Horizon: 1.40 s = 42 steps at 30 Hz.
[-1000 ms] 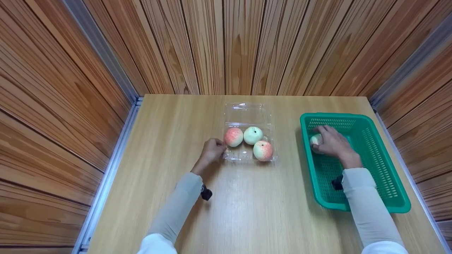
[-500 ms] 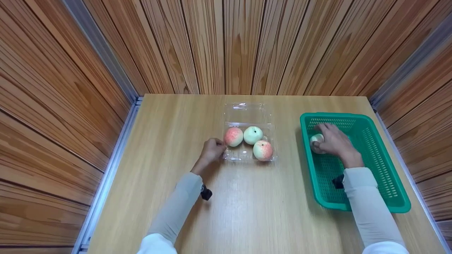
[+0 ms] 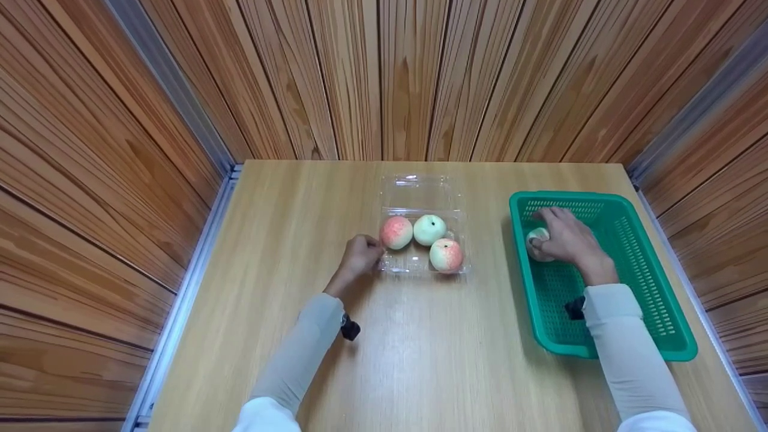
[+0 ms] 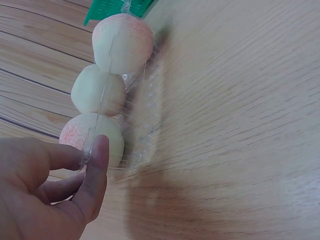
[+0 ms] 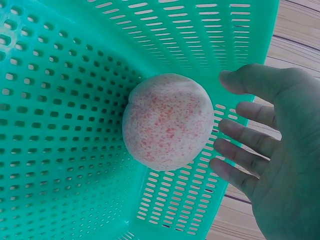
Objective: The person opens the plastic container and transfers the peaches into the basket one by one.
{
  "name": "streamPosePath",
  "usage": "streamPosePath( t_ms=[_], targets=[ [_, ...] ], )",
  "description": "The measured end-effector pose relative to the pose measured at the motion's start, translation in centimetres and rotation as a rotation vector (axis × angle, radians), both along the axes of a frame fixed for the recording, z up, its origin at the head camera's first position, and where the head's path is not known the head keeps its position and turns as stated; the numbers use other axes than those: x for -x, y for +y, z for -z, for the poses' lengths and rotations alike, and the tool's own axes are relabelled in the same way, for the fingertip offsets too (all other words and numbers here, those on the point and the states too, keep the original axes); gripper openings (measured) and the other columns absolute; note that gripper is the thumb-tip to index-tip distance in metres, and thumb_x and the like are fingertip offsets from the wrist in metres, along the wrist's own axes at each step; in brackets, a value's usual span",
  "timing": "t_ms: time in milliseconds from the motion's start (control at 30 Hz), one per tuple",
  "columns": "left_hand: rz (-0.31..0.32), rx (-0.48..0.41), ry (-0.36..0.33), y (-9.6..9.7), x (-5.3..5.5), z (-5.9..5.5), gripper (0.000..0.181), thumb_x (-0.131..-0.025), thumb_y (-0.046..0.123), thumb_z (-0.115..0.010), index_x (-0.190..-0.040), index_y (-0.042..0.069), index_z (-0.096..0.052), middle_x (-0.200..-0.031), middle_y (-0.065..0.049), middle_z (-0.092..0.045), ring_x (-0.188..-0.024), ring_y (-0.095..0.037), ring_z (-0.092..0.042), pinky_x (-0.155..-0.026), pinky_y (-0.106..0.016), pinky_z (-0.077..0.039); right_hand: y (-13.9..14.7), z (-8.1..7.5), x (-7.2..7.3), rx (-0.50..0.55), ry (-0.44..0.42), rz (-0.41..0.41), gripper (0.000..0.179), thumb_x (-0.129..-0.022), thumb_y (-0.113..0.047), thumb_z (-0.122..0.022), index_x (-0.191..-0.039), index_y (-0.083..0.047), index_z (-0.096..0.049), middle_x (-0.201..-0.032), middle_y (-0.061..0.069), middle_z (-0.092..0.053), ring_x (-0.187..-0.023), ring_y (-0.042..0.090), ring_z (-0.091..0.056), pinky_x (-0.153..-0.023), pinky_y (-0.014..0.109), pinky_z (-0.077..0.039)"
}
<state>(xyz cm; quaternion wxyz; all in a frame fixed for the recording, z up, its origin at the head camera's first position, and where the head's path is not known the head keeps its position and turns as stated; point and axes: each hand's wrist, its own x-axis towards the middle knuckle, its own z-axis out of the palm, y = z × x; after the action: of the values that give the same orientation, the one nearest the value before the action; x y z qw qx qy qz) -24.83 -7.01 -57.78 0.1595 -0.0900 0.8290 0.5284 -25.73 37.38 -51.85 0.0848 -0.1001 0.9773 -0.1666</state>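
Note:
My left hand (image 3: 362, 255) pinches the near left edge of a clear plastic clamshell box (image 3: 408, 264) between thumb and forefinger. The box lies with its lid folded back on the table. Three peaches sit in it: a red-blushed one (image 3: 396, 233) at the left, a pale one (image 3: 429, 230) behind, and another blushed one (image 3: 446, 255) at the front right. Inside the green basket, my right hand (image 3: 570, 237) is over a fourth peach (image 5: 167, 122). In the right wrist view its fingers are spread, with a gap between them and that speckled peach.
The green plastic basket (image 3: 660, 288) stands at the table's right side, with perforated walls. Wooden tabletop (image 3: 444, 348) lies between basket and box. Wood-panelled walls (image 3: 408, 78) with metal frame strips close in the back and sides.
My right hand has shifted slightly within the basket, showing more of the peach beneath it. The left hand, the box and its peaches look the same.

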Motion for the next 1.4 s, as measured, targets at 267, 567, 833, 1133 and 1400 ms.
streamPosePath(
  t_ms=[267,567,833,1133,1400],
  targets=[
    [0.001,0.039,0.001,0.0,0.2,0.1,0.018,-0.102,0.004,-0.063,-0.117,-0.004,-0.071,-0.090,-0.007,-0.069,-0.070,-0.012,-0.063,-0.052,-0.022,-0.046,0.0,-0.2,-0.1,0.006,0.030,-0.017,0.059,-0.096,-0.024,-0.071,-0.147,-0.001,-0.052,-0.144,0.028,-0.053,-0.117,0.042,-0.046,-0.097,0.065,-0.046],
    [-0.003,0.044,-0.029,-0.1,0.2,0.0,0.017,-0.103,0.007,-0.063,-0.116,-0.001,-0.071,-0.088,-0.006,-0.069,-0.070,-0.013,-0.062,-0.054,-0.023,-0.047,-0.2,-0.7,-0.2,0.010,0.033,-0.014,0.056,-0.098,-0.024,-0.070,-0.147,-0.001,-0.053,-0.149,0.028,-0.050,-0.124,0.043,-0.045,-0.106,0.070,-0.043],
    [0.000,0.031,-0.045,-0.1,0.0,-0.1,0.019,-0.104,0.009,-0.062,-0.120,0.001,-0.070,-0.096,-0.010,-0.071,-0.073,-0.016,-0.064,-0.056,-0.025,-0.050,-0.6,-1.4,-0.2,-0.004,0.034,-0.014,0.055,-0.098,-0.025,-0.066,-0.146,-0.002,-0.054,-0.151,0.027,-0.050,-0.131,0.043,-0.043,-0.111,0.071,-0.040],
    [0.023,0.049,0.006,-0.2,0.0,-0.1,0.019,-0.105,0.009,-0.062,-0.118,-0.003,-0.070,-0.087,-0.006,-0.066,-0.066,-0.014,-0.060,-0.050,-0.023,-0.047,-1.3,-2.0,-0.2,-0.035,0.082,-0.045,0.053,-0.102,-0.028,-0.067,-0.145,-0.001,-0.055,-0.149,0.028,-0.052,-0.127,0.046,-0.048,-0.106,0.069,-0.044],
    [0.016,0.046,-0.028,-0.1,0.0,-0.1,0.018,-0.106,0.011,-0.062,-0.119,0.000,-0.070,-0.092,-0.009,-0.069,-0.073,-0.018,-0.065,-0.053,-0.025,-0.049,-1.9,-2.2,-0.3,-0.053,0.113,-0.057,0.055,-0.103,-0.036,-0.068,-0.144,-0.001,-0.057,-0.146,0.027,-0.055,-0.128,0.047,-0.051,-0.107,0.067,-0.045]
  ],
)
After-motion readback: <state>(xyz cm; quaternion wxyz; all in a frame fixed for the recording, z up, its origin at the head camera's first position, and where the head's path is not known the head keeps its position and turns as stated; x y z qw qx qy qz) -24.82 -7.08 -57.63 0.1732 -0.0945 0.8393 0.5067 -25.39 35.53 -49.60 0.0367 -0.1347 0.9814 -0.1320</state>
